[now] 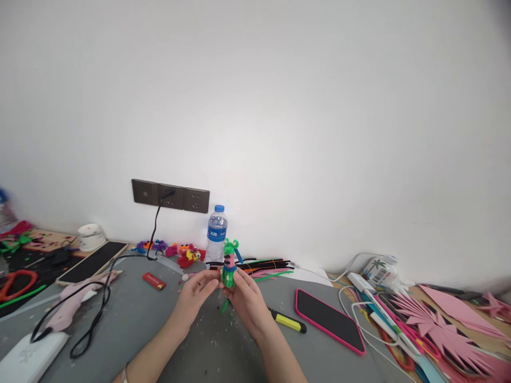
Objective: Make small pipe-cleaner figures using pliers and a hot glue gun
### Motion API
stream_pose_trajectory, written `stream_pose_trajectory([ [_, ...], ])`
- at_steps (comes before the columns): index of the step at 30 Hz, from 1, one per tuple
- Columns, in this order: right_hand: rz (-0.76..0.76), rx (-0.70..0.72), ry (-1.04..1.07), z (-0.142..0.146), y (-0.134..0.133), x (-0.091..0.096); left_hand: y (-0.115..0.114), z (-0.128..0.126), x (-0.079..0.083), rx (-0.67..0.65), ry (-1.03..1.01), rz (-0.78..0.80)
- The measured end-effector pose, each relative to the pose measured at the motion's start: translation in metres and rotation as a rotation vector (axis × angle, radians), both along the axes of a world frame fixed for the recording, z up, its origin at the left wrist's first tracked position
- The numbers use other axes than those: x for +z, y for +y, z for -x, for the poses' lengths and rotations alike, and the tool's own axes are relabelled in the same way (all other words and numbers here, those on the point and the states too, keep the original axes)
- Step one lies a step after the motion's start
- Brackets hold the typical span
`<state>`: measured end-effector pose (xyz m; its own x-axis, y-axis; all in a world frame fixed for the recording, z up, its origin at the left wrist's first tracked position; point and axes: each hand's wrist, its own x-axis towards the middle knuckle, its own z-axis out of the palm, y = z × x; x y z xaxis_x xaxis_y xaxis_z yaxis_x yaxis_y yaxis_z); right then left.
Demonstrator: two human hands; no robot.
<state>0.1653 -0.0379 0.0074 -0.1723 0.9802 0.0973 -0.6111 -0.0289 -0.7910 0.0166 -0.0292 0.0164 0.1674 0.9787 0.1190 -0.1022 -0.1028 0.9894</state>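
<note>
Upright between my hands is a small pipe-cleaner doll, mostly green with a pink face and a blue band at its neck. My right hand is closed round its lower right side. From the left, the fingers of my left hand are bent and pinch at its lower edge; the exact contact is partly hidden. A green strand hangs below the doll. Behind it lie several loose pipe cleaners in black, orange, pink and green. A water bottle stands just behind the doll.
To the right are a yellow utility knife, a pink-cased phone and pink cut paper. At left lie a pink glue gun with a black cord, another phone, a red packet and orange-handled scissors. Small pipe-cleaner figures sit by the wall.
</note>
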Motion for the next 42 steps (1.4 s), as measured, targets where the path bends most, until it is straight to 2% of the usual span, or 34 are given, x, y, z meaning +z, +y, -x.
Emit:
stream_pose_trajectory([
  [7, 0.009, -0.014, -0.039, 0.001, -0.003, 0.003, 0.000, -0.001, 0.000, -0.001, -0.012, 0.004],
  [17, 0.014, -0.033, -0.082, 0.002, -0.002, -0.004, 0.000, -0.002, -0.003, 0.013, -0.017, 0.022],
  [25, 0.010, 0.021, -0.082, 0.003, -0.005, -0.002, 0.001, -0.002, -0.007, 0.019, 0.019, -0.007],
  [33, -0.036, 0.091, -0.138, 0.001, -0.011, 0.010, -0.001, -0.002, -0.005, -0.084, 0.039, 0.032],
  [42, -0.054, 0.099, -0.113, 0.004, -0.011, 0.012, 0.000, -0.002, -0.010, -0.093, 0.041, 0.055],
])
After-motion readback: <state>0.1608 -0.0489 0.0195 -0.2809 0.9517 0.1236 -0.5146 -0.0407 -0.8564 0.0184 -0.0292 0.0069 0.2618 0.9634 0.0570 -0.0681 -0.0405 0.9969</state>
